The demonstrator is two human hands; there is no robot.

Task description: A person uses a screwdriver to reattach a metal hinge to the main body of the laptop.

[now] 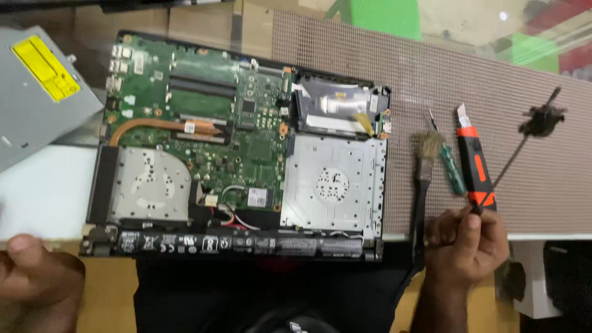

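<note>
An opened laptop (240, 148) lies bottom-up on the surface (43, 191), its green mainboard, copper heat pipe and silver drive bay bare. Along its near edge runs the long black battery (246, 243), carrying a row of small white labels and marks. At the upper left lies a grey optical drive (37, 92), tilted, with a bright yellow rectangular label near its top. A brown perforated mat (493, 80) covers the surface to the right of the laptop.

On that mat lie a small brush (425, 160) with pale bristles, a green-handled screwdriver (452, 166) just beside it, and an orange-and-black utility knife (475, 166), all side by side.

The right hand (468, 246) sits at the near edge of the mat, fingers (472, 222) closed around the lower end of a thin black rod tool (512, 160). It slants up and away to the right, ending in a dark tufted head well clear of the hand.

The left hand (37, 277) rests at the lower left, near the laptop's corner, loosely curled and blurred; I cannot tell whether it holds anything.
</note>
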